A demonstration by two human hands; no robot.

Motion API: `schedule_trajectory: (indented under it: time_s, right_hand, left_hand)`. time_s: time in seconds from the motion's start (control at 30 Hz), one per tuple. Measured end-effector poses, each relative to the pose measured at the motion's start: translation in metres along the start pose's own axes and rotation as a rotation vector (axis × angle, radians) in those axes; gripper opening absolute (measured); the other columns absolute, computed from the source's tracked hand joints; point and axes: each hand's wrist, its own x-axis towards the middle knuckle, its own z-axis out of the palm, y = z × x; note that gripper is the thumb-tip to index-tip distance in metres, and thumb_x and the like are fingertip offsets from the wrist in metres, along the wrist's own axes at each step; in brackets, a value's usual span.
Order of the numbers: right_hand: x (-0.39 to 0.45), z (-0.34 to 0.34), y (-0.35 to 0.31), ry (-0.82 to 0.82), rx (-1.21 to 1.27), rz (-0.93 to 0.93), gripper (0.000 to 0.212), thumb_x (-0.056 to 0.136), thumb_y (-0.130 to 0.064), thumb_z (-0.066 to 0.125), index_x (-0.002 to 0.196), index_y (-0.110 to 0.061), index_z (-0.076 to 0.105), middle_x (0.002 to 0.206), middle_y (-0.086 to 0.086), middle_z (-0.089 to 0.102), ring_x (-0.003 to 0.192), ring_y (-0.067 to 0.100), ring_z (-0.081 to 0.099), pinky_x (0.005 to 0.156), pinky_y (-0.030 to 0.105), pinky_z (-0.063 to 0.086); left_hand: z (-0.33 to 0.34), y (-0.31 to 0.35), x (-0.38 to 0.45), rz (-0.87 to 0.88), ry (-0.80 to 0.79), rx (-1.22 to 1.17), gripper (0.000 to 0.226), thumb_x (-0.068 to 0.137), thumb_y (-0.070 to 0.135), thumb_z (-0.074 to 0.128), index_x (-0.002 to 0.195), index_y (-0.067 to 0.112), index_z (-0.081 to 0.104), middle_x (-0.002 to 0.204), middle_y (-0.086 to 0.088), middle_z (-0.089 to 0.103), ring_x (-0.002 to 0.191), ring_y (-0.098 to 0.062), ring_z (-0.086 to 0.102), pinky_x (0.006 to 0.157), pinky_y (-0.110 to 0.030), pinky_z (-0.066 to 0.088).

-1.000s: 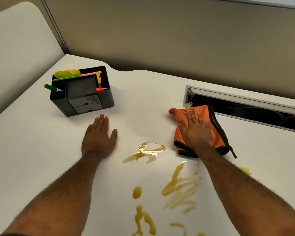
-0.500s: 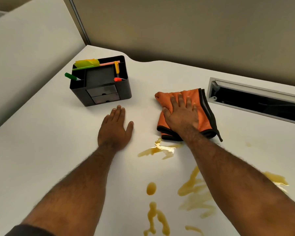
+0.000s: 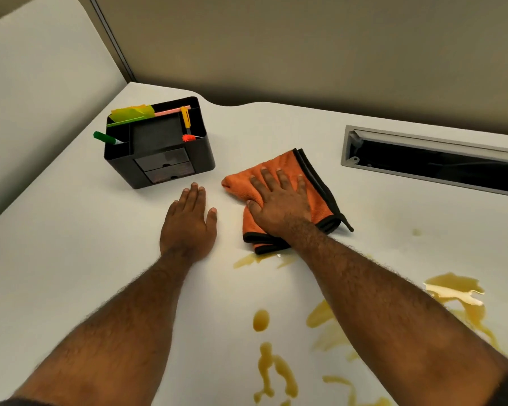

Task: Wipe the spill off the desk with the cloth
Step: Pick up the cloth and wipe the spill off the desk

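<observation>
The right hand (image 3: 279,203) lies flat, fingers spread, palm pressed on the folded orange cloth (image 3: 288,197); it grips nothing, only bears down. The left hand (image 3: 188,224) lies just left of the cloth, flat and open on the bare desk (image 3: 71,259), fingers together, holding nothing. The cloth's near edge touches a streak of the amber spill (image 3: 261,317), and more puddles and smears spread nearer the person and to the right of the cloth. Left of the cloth and farther back stands a black organizer (image 3: 159,148) with pens in it. Right of the cloth and behind it, a long open cable slot (image 3: 434,162) is set into the white desk. Beige partition walls (image 3: 305,48) rise behind.
</observation>
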Motion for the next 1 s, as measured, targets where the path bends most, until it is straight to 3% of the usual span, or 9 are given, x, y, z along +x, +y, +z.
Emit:
schedule_trajectory:
  time_s: [0.33,0.57,0.77,1.0]
  right_hand:
    - [-0.049,-0.012,0.108,0.023,-0.032,0.388,0.061,0.095,-0.061,0.015,0.152,-0.041,0.010,0.164,-0.009,0.007,0.150,0.027,0.005,0.112,0.069,-0.005]
    - [-0.083,-0.019,0.158,-0.023,-0.014,0.619,0.075,0.083,-0.081,0.014,0.149,-0.047,0.001,0.164,0.000,0.000,0.148,0.042,-0.003,0.110,0.073,0.002]
    - [-0.080,-0.016,0.136,-0.026,0.017,0.565,0.066,0.091,-0.070,0.014,0.151,-0.045,0.000,0.165,-0.001,-0.001,0.149,0.038,-0.002,0.112,0.070,0.003]
    - [-0.057,-0.005,0.054,-0.017,-0.016,0.382,0.066,0.090,-0.070,0.014,0.150,-0.045,0.003,0.164,-0.004,0.000,0.150,0.034,0.000,0.110,0.070,0.003]
  left_hand:
    - [0.002,-0.004,-0.002,0.025,0.002,-0.057,0.061,0.100,0.041,0.018,0.154,0.013,0.010,0.163,-0.004,0.006,0.151,-0.020,0.005,0.122,-0.036,0.005]
    - [0.004,-0.004,-0.001,0.026,0.006,-0.057,0.065,0.099,0.046,0.015,0.154,0.013,0.010,0.163,-0.004,0.006,0.151,-0.022,0.005,0.122,-0.037,0.006]
    - [0.004,-0.002,-0.001,0.022,0.012,-0.055,0.066,0.098,0.048,0.015,0.154,0.012,0.011,0.163,-0.005,0.007,0.150,-0.023,0.006,0.122,-0.038,0.007]
    - [-0.001,-0.005,-0.009,0.062,-0.012,-0.078,0.059,0.100,0.037,0.016,0.154,0.014,0.011,0.163,-0.003,0.006,0.151,-0.019,0.005,0.121,-0.035,0.004]
